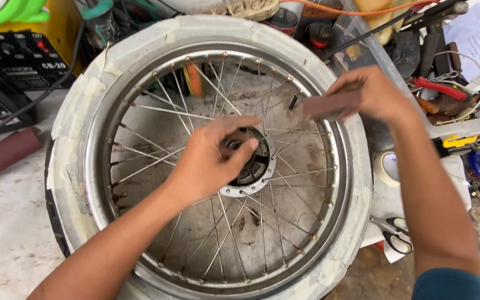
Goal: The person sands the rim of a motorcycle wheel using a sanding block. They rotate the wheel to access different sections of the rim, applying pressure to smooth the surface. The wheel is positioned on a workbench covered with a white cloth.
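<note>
A spoked motorcycle wheel [329, 200] lies flat, its tyre wrapped in pale masking tape. My left hand [209, 158] rests on the metal hub [256, 166] at the centre, thumb and fingers gripping its edge. My right hand [370, 94] hovers over the far right side of the rim, fingers closed on a small dark brownish strip [323, 105], blurred, that looks like sandpaper. The strip sits just above the spokes near the rim.
A roll of tape [387, 166] and scissors [395, 233] lie on a white surface right of the wheel. Red-handled pliers [440, 89], wires and tools clutter the back right. A dark machine [18, 55] and a reddish-brown roll [4, 153] sit at the left.
</note>
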